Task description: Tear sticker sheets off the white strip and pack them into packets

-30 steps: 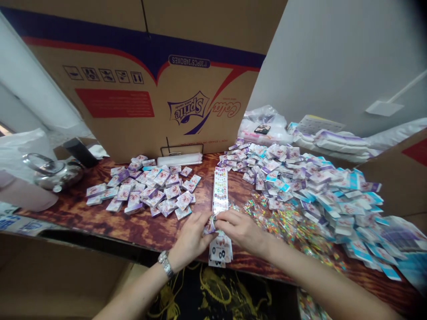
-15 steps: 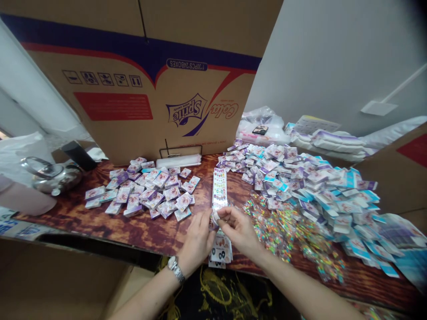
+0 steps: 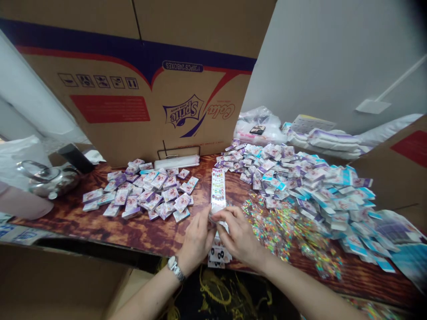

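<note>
My left hand (image 3: pixel 197 235) and my right hand (image 3: pixel 238 235) meet over the table's front part, fingers closed around something small and mostly hidden between them. A silver watch sits on my left wrist. Just beyond my fingers lies a long printed sticker strip (image 3: pixel 218 189) with rows of small coloured pictures. Under and in front of my hands are more printed sheets (image 3: pixel 218 255) with dark and reddish shapes. To the left is a pile of small white and purple boxes (image 3: pixel 138 191). Small clear packets of colourful pieces (image 3: pixel 283 226) lie close to my right hand.
A large cardboard carton (image 3: pixel 116 89) stands behind the table (image 3: pixel 133 229). Many small boxes (image 3: pixel 320 182) are heaped at the right. A metal kettle (image 3: pixel 55 178) and a pink container (image 3: pixel 23 200) are at the far left. Plastic-wrapped goods (image 3: pixel 258 126) lie behind the heap.
My right fingers have shifted and now cover more of the small item between my hands. The view has moved slightly, so the surroundings appear a little further left.
</note>
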A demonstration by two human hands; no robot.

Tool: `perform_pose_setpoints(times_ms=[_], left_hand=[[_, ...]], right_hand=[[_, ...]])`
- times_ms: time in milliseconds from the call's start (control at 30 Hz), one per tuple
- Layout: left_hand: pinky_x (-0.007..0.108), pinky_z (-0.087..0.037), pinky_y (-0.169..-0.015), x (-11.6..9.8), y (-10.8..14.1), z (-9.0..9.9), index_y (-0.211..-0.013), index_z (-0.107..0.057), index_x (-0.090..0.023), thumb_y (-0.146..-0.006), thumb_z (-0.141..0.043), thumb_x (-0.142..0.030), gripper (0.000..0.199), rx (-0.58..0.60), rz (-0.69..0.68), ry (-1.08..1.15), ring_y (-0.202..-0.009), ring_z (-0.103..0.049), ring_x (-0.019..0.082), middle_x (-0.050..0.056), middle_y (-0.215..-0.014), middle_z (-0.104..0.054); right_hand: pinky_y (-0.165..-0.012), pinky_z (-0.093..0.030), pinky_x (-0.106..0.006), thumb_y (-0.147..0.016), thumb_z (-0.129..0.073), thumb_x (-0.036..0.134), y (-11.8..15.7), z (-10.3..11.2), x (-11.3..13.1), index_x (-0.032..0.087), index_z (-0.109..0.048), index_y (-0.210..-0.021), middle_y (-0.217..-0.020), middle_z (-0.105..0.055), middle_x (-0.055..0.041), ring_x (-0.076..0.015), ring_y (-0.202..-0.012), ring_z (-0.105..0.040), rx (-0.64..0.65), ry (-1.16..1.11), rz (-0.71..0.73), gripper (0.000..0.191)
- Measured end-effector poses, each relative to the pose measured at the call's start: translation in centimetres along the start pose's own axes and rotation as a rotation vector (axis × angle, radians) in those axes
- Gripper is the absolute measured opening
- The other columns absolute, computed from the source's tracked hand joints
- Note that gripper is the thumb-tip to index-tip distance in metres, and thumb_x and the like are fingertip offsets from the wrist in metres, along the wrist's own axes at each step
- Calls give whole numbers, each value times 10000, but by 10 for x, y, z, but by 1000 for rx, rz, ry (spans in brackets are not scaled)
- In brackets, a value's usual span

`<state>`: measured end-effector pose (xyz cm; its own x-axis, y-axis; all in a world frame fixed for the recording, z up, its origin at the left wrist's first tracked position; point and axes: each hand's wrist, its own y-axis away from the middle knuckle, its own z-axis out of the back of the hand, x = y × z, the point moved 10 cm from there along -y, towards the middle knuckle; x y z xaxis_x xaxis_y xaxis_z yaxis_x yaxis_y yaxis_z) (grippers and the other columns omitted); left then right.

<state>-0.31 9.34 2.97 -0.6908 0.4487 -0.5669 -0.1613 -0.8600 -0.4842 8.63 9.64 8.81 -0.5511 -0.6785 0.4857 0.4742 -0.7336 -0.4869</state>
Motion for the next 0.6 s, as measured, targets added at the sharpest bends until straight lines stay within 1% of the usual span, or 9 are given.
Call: perform_pose_setpoints(times_ms=[100, 200, 333, 433, 533, 600], left_hand=[[361, -466, -921, -2, 1, 3, -1348, -286, -138, -834, -452, -107, 542, -7, -15, 30, -1109, -536, 227, 150, -1215, -542], [349, -462, -915, -6, 0, 6, -1317, -323, -167, -832, -474, -106, 512, -6, -23, 80, -1091, -541, 214, 128, -1200, -549], [322, -482, -852, -11, -4, 9, -1215, -411, -190, -835, -496, -123, 395, 8, -12, 153, -1000, -573, 196, 89, -1086, -586], [305, -496, -795, -13, -6, 10, -1151, -445, -192, -837, -498, -131, 324, 7, -5, 175, -916, -591, 185, 70, -998, -596], [317, -489, -822, -15, -6, 11, -1168, -424, -182, -826, -489, -103, 358, 1, -37, 172, -951, -583, 190, 87, -1042, -585], [328, -481, -848, -16, -4, 11, -1165, -422, -181, -821, -483, -94, 361, 10, -61, 175, -989, -573, 195, 97, -1078, -574]], right_hand=[[-841, -492, -403, -850, -467, 104, -2, 0, 0, 195, -534, -1057, -976, -598, -96, -241, -1016, -502, 41, 34, 59, 236], [-871, -485, -399, -884, -452, 126, -3, 1, -3, 200, -531, -1062, -1017, -586, -93, -236, -1062, -487, 66, 20, 97, 209], [-813, -502, -356, -912, -440, 154, -6, 0, -4, 205, -535, -1046, -972, -597, -77, -205, -974, -527, 95, -40, 86, 172], [-784, -493, -349, -921, -422, 154, -7, -2, 0, 209, -530, -1029, -918, -605, -60, -189, -896, -543, 110, -96, 77, 163], [-847, -464, -372, -909, -432, 158, -7, 6, -4, 204, -499, -1107, -1023, -554, -89, -202, -978, -519, 36, -151, 4, 213], [-868, -452, -370, -881, -490, 183, -6, 4, -16, 203, -472, -1156, -1074, -521, -95, -205, -1007, -508, 46, -231, -107, 276]])
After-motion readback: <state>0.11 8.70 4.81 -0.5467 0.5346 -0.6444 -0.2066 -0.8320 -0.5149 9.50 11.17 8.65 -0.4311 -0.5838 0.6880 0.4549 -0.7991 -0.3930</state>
